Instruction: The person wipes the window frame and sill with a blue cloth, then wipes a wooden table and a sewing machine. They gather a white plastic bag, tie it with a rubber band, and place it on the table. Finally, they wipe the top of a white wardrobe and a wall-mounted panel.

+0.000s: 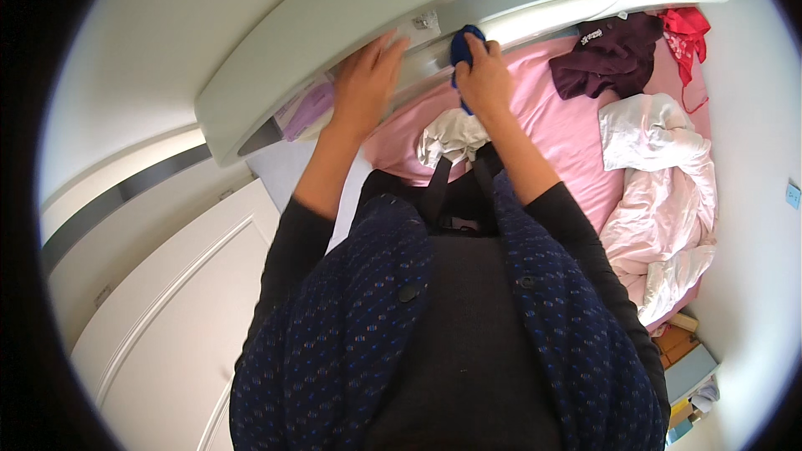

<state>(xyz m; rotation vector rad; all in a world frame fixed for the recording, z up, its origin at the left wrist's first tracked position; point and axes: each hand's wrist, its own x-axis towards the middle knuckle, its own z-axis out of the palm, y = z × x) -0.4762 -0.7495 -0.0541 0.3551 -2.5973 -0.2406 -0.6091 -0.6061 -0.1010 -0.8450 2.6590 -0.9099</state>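
Note:
My right hand (485,78) grips a dark blue cloth (465,50) against the pale edge of a shelf-like ledge (432,66), above the bed. To its left, my left hand (369,84) is raised with the fingers extended, slightly blurred, and its fingertips reach the opening under a pale green panel (313,31). No object shows in the left hand. A purple and white package (308,109) lies in the compartment left of it, partly hidden by the panel. A small clear, crinkled item (426,22) is between the hands, farther back.
A pink sheet (564,138) covers the bed. On it lie a dark purple garment (617,56), a red patterned cloth (686,37), a crumpled pale quilt (658,181) and a cream cloth (448,138). A white panelled door (188,300) stands at lower left; boxes (680,344) are at lower right.

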